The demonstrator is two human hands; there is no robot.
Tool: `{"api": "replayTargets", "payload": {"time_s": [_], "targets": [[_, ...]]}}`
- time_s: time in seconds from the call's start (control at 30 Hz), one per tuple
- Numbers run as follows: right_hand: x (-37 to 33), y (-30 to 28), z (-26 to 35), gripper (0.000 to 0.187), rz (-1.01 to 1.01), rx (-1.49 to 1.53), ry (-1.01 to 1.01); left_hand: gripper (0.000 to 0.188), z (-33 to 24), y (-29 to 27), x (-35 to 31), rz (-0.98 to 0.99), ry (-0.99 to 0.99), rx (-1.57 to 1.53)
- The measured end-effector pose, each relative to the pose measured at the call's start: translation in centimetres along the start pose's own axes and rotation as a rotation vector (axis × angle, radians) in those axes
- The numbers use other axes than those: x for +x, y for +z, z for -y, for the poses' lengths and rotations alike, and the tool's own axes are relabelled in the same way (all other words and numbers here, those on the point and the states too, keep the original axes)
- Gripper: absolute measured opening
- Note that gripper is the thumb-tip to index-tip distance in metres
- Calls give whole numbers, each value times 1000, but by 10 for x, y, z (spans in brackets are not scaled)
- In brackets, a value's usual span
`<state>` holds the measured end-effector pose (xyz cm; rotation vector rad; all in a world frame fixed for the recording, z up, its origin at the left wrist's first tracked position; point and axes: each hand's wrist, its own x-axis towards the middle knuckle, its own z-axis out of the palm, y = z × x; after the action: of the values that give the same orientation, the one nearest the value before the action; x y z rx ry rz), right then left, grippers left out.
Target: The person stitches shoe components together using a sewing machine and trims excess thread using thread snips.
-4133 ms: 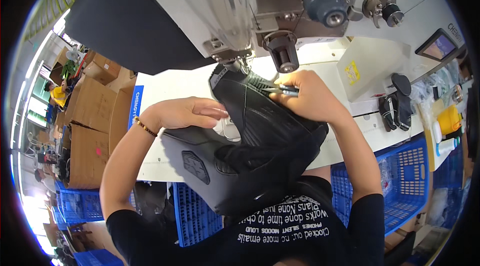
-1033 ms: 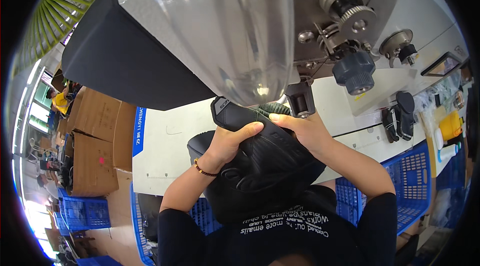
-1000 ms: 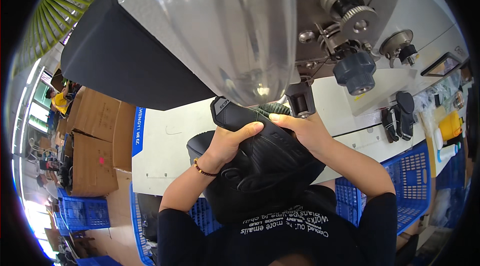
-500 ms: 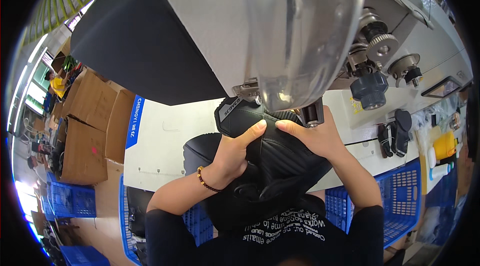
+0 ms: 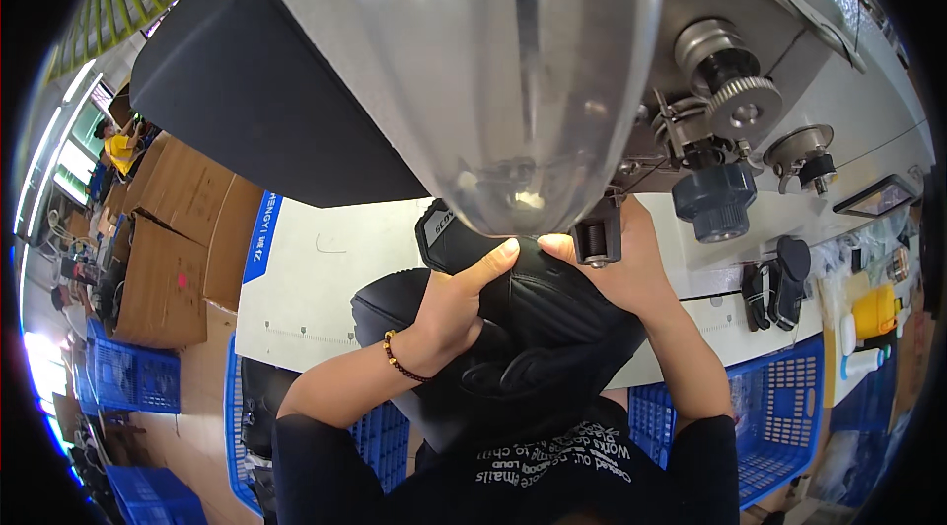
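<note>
A black padded leather-like piece with seams and a light label patch lies bunched on the white work table, partly overhanging my lap. My left hand grips its left part, thumb stretched on top and the other fingers mostly hidden in the folds. My right hand holds the far right side, its thumb tip close to the left one along a seam. Above them hangs the sewing machine's clear guard, which hides the needle area. A dark metal roller part sits just over the right hand.
Tension knobs jut from the machine at the right. A black strap-like object lies on the table, with a yellow container farther right. Blue baskets flank me. At the left stand cardboard boxes; a person in yellow is far off.
My view has shifted closer under the machine, so the clear guard now covers more of the piece and label. Both hands keep the same hold on it.
</note>
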<state>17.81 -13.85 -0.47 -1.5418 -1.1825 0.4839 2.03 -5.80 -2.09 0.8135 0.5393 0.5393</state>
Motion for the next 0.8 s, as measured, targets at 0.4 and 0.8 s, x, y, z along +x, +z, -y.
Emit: {"api": "replayTargets", "payload": {"time_s": [0.4, 0.8], "targets": [[0, 11, -5, 33, -61, 35, -195, 29, -1, -12, 10, 6, 50, 22], [4, 6, 4, 16, -132, 33, -196, 25, 1, -7, 19, -32, 246, 160]]}}
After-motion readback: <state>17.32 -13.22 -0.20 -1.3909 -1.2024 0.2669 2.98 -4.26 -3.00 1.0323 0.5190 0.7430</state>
